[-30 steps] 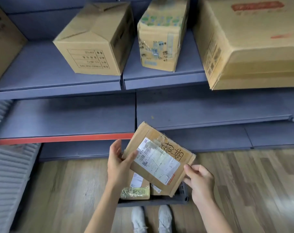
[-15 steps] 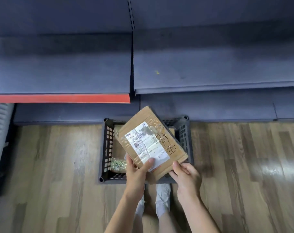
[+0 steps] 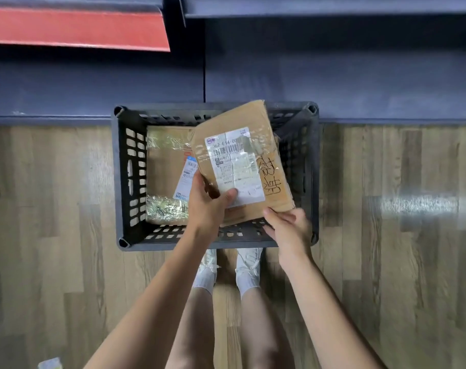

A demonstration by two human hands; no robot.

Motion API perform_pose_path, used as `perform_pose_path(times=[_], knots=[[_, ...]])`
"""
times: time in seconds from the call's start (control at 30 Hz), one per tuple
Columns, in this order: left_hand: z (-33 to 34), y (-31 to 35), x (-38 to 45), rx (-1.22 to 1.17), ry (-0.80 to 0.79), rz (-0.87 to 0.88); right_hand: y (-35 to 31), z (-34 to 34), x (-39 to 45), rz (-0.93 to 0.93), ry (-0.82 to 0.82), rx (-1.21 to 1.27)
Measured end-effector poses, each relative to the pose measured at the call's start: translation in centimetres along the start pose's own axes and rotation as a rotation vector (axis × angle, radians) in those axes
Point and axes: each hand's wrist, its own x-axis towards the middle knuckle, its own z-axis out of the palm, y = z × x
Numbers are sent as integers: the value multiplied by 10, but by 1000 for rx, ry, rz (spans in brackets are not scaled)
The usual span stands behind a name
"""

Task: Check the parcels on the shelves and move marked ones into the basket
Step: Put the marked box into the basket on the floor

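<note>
A flat cardboard parcel (image 3: 242, 161) is held over a dark slatted plastic basket (image 3: 125, 177) that stands on the wood-patterned floor (image 3: 53, 209). The parcel is gripped at its near-left edge by the left hand (image 3: 208, 206), whose thumb is pressed on the white shipping label (image 3: 234, 166). The near-right corner is grasped by the right hand (image 3: 287, 227), its fingers curled under the cardboard and its thumb on top. The parcel is tilted, its far end raised above the basket's back rim. Black handwritten characters (image 3: 270, 177) are seen on the parcel just beyond the right hand, beside the label.

Below and to the left of the left hand, a second cardboard parcel (image 3: 165, 166) lies inside the basket, wrapped in clear tape, with a label and what appears to be similar handwriting at its near end. Beyond both hands, dark blue shelving (image 3: 333, 75) with a red edge strip (image 3: 74, 27) is seen. Behind the hands, two white shoes (image 3: 249, 267) are seen on the floor.
</note>
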Motion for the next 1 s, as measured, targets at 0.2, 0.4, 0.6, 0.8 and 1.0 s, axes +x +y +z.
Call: perform_pose_path(times=[0.2, 0.4, 0.6, 0.8, 1.0], knots=[[7, -23, 31, 136, -4, 38, -11, -1, 28, -229, -85, -458], [22, -47, 54, 171, -67, 80, 6, 1, 65, -243, -90, -524], [34, -74, 75, 155, -105, 112, 30, 5, 102, -250, 25, -567], [47, -93, 99, 208, -133, 118, 50, 17, 132, -227, 113, -585], [48, -98, 120, 227, -152, 129, 58, 26, 146, -247, 172, -558]])
